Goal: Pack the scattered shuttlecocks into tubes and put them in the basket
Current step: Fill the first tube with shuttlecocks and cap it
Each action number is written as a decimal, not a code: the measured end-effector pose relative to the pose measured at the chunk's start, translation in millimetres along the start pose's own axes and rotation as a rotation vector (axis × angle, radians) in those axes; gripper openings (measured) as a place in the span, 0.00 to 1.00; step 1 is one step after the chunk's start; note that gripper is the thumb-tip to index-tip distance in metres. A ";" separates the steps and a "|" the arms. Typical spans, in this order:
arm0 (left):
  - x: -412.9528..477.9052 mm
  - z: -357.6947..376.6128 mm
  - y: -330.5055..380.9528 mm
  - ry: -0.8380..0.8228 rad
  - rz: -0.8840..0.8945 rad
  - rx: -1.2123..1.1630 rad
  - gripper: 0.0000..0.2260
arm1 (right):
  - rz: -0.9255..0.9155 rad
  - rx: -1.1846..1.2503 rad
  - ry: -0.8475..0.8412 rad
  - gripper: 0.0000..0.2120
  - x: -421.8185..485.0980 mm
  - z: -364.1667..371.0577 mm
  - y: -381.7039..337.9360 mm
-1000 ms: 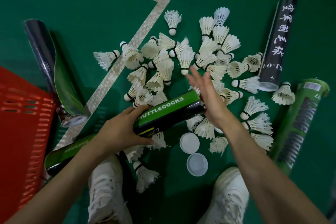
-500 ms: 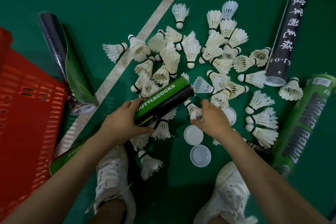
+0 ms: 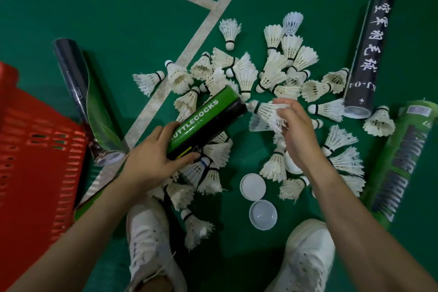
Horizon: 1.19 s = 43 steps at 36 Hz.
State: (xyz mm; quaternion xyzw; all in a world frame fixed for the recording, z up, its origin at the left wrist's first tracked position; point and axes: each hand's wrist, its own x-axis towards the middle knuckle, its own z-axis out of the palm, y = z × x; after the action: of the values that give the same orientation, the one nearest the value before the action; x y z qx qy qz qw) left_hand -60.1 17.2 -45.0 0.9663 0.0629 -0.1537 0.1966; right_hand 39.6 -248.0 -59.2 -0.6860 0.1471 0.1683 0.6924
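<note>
Left hand point(image 3: 151, 161) grips green tube point(image 3: 206, 121); right hand point(image 3: 296, 133) pinches shuttlecock point(image 3: 265, 111) at tube mouth

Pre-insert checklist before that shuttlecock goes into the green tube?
1. Tube grip: left hand grips green tube: ok.
2. Right-side grip: right hand holds shuttlecock by the feathers: ok.
3. The cork points at the tube's open end: ok.
4. Cork inside the tube: not ok, just outside.
5. Room left in the tube: cannot tell.
6. The caps lie on the floor nearby: ok.
</note>
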 end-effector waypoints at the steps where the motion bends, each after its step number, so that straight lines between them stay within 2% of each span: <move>1: 2.1 0.2 1.2 0.023 -0.001 -0.004 0.42 | -0.017 0.003 -0.001 0.14 2.6 0.9 -4.1; 6: 13.7 -1.6 5.6 0.118 0.022 0.003 0.38 | -0.075 -0.037 0.041 0.20 14.9 1.8 -20.6; 14: 14.2 -1.5 6.9 0.176 0.042 -0.025 0.35 | -0.220 -0.150 0.009 0.19 9.3 9.4 -35.3; 20: 10.9 1.4 5.6 0.178 0.034 -0.038 0.37 | -0.342 -0.160 0.151 0.18 -1.2 9.1 -43.7; 27: 11.9 11.5 13.7 0.167 0.104 -0.040 0.33 | -0.279 -0.317 -0.133 0.20 -14.8 22.2 -45.1; 33: 13.3 17.0 20.6 0.205 0.121 -0.056 0.34 | -0.137 -0.256 -0.250 0.43 -12.8 21.4 -38.6; 36: 13.2 22.1 25.3 0.201 0.149 -0.010 0.35 | -0.084 -0.303 -0.384 0.48 -15.7 21.5 -38.2; 38: 12.7 25.1 24.8 0.184 0.139 0.018 0.35 | -0.038 -0.348 -0.445 0.45 -17.4 22.3 -37.6; 40: 11.2 27.5 21.7 0.174 0.120 0.036 0.36 | 0.014 -0.328 -0.477 0.35 -13.3 22.9 -33.7; 43: 11.5 31.5 19.6 0.167 0.081 0.111 0.36 | 0.021 -0.222 -0.414 0.30 0.8 22.3 -21.1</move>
State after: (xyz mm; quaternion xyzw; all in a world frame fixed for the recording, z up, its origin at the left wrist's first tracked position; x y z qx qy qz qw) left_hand -54.2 -12.5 -69.2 0.9869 0.0316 -0.0678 0.1431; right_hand 49.0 -225.6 -40.2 -0.7074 -0.0102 0.3277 0.6262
